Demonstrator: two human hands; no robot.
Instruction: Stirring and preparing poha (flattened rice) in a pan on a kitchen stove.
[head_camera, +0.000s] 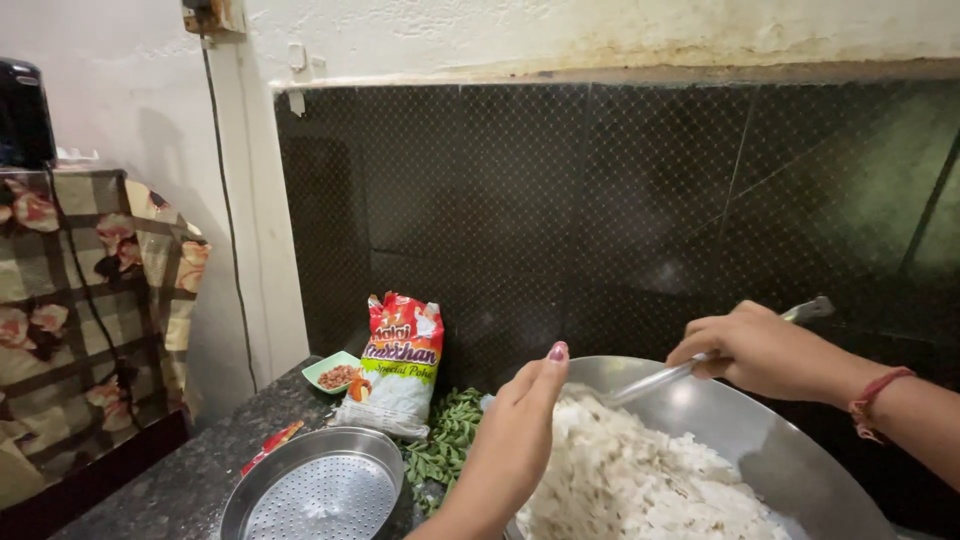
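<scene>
Stirring white flattened rice in a big steel pan, both hands in.

Nearest: left hand (515, 430) steadies the pan (760, 430) at its near rim, fingers straight and together, gripping nothing. Rice (630, 480) is heaped in the pan's left half. Right hand (760, 350) is fisted round a metal spoon (650, 380), tip in the heap. To do it well, probably turn from the bottom and go gently so flakes don't spill. Left: perforated steel strainer (320, 490), green leaves (450, 440), rice packet (395, 365), small green dish (335, 372). Behind: dark tiled wall (650, 200).
</scene>
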